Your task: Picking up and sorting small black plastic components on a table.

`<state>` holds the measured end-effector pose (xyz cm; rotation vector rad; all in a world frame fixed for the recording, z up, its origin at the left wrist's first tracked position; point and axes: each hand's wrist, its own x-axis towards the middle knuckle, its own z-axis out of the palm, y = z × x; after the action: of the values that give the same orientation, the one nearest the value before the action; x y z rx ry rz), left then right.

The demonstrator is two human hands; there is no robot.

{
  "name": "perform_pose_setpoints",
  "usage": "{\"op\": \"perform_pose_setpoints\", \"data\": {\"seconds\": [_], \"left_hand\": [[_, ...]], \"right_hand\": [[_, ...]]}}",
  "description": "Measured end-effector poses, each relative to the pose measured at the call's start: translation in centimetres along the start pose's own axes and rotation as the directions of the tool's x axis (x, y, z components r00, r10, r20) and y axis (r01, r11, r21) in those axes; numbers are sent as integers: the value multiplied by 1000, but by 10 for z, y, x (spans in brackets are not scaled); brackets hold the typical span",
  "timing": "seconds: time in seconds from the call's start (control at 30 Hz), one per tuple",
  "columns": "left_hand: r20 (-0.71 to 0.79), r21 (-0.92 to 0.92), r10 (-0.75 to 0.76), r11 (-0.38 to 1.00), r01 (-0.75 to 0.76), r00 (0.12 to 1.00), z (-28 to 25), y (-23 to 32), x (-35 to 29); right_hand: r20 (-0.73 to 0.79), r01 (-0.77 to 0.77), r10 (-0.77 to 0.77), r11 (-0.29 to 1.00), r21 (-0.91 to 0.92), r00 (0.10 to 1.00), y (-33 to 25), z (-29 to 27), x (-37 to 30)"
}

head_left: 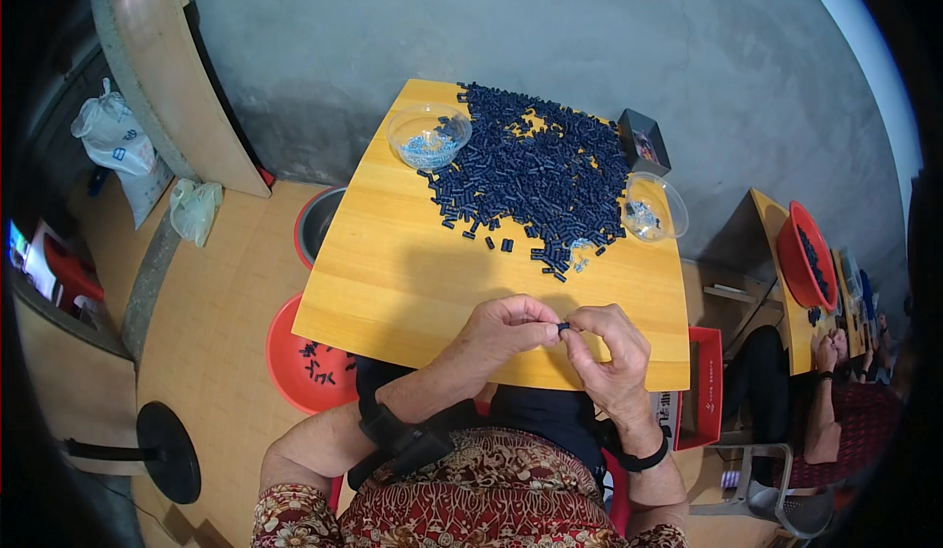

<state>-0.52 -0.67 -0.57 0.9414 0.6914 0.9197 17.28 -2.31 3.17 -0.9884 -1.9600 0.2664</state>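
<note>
Above the near edge of the yellow table (373, 302), my two hands meet around a small black plastic piece (563, 327). My left hand (511, 330) pinches it from the left between thumb and finger. From the right, my right hand (611, 352) closes thumb and forefinger at the same piece; whether a second tiny part is in that pinch is too small to tell. Beyond my hands spreads a big heap of black plastic pieces (540, 160), with a few loose ones at its near edge. Some small clear bits (581, 262) lie at the heap's near right.
Clear bowls with small parts stand left (429, 136) and right (656, 206) of the heap. A black box (643, 141) is at the far right. A red basin (309, 356) with black pieces sits low left, a red crate (699, 388) low right. Another person (850, 420) works at right.
</note>
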Motion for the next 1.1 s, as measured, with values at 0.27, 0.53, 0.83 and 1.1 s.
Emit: {"op": "perform_pose_setpoints", "data": {"seconds": [0.27, 0.53, 0.83, 1.1], "left_hand": [[-15, 28, -27, 999, 27, 1000, 0, 0, -1], [-29, -229, -120, 967, 110, 992, -2, -10, -2], [12, -160, -172, 972, 171, 985, -4, -10, -1], [-18, 79, 68, 995, -67, 998, 2, 0, -4]], "right_hand": [[-7, -9, 9, 1000, 9, 1000, 3, 2, -1], [29, 65, -63, 996, -66, 998, 8, 8, -2], [49, 125, -120, 985, -121, 992, 9, 8, -4], [-18, 114, -115, 992, -46, 993, 11, 7, -6]]}}
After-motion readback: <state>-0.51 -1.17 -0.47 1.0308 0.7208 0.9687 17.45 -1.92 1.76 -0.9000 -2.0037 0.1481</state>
